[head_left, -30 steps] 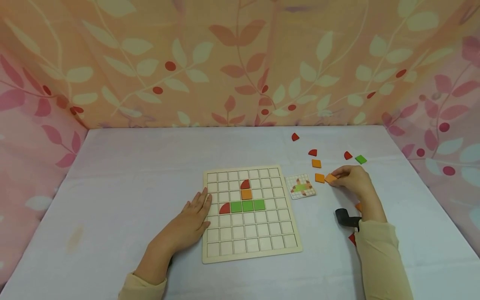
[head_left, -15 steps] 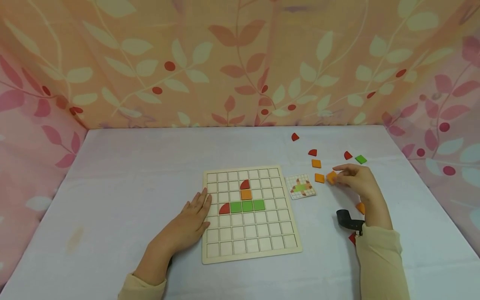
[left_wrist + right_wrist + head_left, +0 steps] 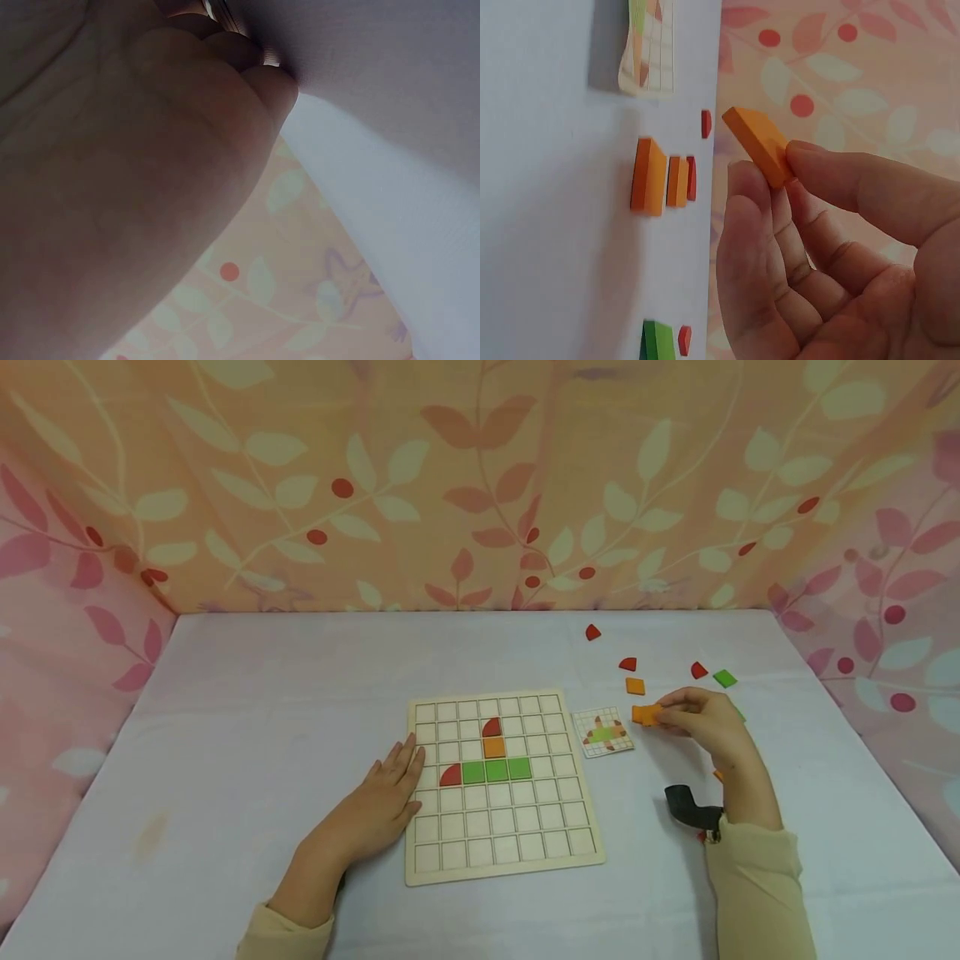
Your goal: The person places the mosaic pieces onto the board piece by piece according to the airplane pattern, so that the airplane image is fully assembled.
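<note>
My right hand point(image 3: 705, 722) pinches an orange square tile point(image 3: 759, 146) between thumb and fingers, tilted and raised off the white table. Below it on the cloth lies another orange tile point(image 3: 649, 176), which the held one overlaps in the head view. Flat along the left edge of the wooden grid board point(image 3: 502, 847) rests my left hand point(image 3: 378, 806), fingers straight. On the board sit a row of green squares point(image 3: 497, 770), a red quarter-circle point(image 3: 451, 775) at its left end, and an orange square point(image 3: 494, 747) above, topped by a second red quarter-circle point(image 3: 492, 727).
A small pattern card point(image 3: 602, 732) lies right of the board. Loose red quarter-circles point(image 3: 627, 665), an orange square point(image 3: 634, 686) and a green square point(image 3: 724, 678) are scattered at back right. More tiles are partly hidden by my right arm. Patterned cloth point(image 3: 480, 485) stands behind the table.
My right hand has lifted the orange tile from the table and brought it slightly left, over the neighbouring orange tile. The left hand and the tiles on the board have stayed put.
</note>
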A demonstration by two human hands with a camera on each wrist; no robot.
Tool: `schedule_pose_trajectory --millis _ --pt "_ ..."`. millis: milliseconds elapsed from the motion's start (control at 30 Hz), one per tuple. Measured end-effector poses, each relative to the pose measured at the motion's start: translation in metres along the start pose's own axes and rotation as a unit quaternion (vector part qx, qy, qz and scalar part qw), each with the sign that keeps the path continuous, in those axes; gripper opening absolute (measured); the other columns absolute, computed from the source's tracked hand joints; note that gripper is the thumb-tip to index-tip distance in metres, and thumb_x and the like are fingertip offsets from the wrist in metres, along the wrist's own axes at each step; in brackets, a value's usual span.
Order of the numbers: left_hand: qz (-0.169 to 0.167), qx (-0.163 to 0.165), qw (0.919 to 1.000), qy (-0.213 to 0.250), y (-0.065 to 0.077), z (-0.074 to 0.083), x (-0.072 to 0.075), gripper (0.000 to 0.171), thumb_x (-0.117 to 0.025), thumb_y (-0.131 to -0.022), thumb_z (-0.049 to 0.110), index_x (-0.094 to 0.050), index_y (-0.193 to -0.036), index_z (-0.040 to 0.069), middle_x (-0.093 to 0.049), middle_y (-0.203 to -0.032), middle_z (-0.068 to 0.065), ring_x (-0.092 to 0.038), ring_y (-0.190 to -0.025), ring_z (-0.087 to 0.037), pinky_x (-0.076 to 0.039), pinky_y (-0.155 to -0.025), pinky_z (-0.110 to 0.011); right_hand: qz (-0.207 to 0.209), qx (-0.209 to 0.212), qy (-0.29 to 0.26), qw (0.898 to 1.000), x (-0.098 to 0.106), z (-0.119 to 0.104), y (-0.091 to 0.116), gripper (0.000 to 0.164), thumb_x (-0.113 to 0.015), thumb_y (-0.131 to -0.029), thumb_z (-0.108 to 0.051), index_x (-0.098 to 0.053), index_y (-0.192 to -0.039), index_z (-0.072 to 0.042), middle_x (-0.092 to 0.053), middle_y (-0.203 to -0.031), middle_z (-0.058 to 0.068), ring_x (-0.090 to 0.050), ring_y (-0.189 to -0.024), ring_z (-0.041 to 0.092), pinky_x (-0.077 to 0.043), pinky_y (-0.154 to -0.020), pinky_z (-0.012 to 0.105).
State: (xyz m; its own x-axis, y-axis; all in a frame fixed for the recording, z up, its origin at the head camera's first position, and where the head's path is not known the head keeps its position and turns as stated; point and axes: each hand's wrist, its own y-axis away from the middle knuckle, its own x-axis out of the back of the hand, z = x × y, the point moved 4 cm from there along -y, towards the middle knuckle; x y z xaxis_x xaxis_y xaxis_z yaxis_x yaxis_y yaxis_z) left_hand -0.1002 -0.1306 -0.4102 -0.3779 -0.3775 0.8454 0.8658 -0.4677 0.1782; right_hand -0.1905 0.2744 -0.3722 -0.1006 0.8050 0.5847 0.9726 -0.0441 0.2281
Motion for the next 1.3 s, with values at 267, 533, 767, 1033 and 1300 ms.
schedule_pose_trajectory --millis 267,533,767,1033,1300 --pt "-0.003 0.001 1.0 -0.003 -0.001 0.0 0.0 0.064 -0.051 -0.097 0.017 -0.018 -0.147 -0.005 -0.003 -0.156 -0.019 -0.006 -0.142 -0.037 -0.014 -0.111 -0.056 -0.023 0.041 -0.035 0.998 -0.02 -0.014 0.004 0.028 -0.064 -0.089 -0.009 -0.057 -0.105 0.014 -0.067 -0.089 0.008 -0.065 -0.072 0.007 -0.055 -0.068 0.022" --pt "-0.004 0.006 1.0 -0.004 0.001 0.0 0.001 0.063 -0.05 -0.097 0.016 -0.018 -0.147 -0.005 -0.003 -0.156 -0.019 -0.006 -0.142 -0.037 -0.014 -0.111 -0.055 -0.085 0.047 -0.087 0.991 -0.048 -0.027 0.01 0.026 -0.064 -0.087 -0.004 -0.058 -0.103 0.015 -0.069 -0.088 0.01 -0.067 -0.071 0.016 -0.056 -0.069 0.027" --pt "0.0 0.0 1.0 -0.009 0.0 0.0 0.001 0.063 -0.051 -0.097 0.016 -0.019 -0.147 -0.006 -0.005 -0.155 -0.02 -0.007 -0.141 -0.037 -0.015 -0.11 -0.056 -0.125 0.044 -0.096 0.986 -0.072 -0.033 0.01 0.022 -0.065 -0.086 -0.001 -0.06 -0.1 0.015 -0.069 -0.088 0.012 -0.066 -0.074 0.012 -0.056 -0.069 0.027" --pt "-0.001 0.0 0.9999 -0.013 -0.002 -0.001 0.0 0.064 -0.051 -0.097 0.016 -0.018 -0.147 -0.006 -0.004 -0.155 -0.02 -0.007 -0.141 -0.038 -0.015 -0.11 -0.057 -0.154 0.045 -0.08 0.984 -0.091 -0.039 0.014 0.019 -0.067 -0.085 -0.002 -0.063 -0.097 0.011 -0.069 -0.087 0.015 -0.066 -0.071 0.019 -0.056 -0.067 0.03" --pt "-0.007 0.006 0.9999 -0.013 -0.004 -0.001 -0.001 0.064 -0.051 -0.097 0.016 -0.018 -0.147 -0.006 -0.003 -0.156 -0.02 -0.006 -0.142 -0.037 -0.014 -0.11 -0.056 -0.182 0.044 -0.08 0.979 -0.106 -0.042 0.014 0.014 -0.067 -0.083 0.0 -0.064 -0.093 0.011 -0.069 -0.08 0.013 -0.064 -0.065 0.016 -0.056 -0.062 0.027"
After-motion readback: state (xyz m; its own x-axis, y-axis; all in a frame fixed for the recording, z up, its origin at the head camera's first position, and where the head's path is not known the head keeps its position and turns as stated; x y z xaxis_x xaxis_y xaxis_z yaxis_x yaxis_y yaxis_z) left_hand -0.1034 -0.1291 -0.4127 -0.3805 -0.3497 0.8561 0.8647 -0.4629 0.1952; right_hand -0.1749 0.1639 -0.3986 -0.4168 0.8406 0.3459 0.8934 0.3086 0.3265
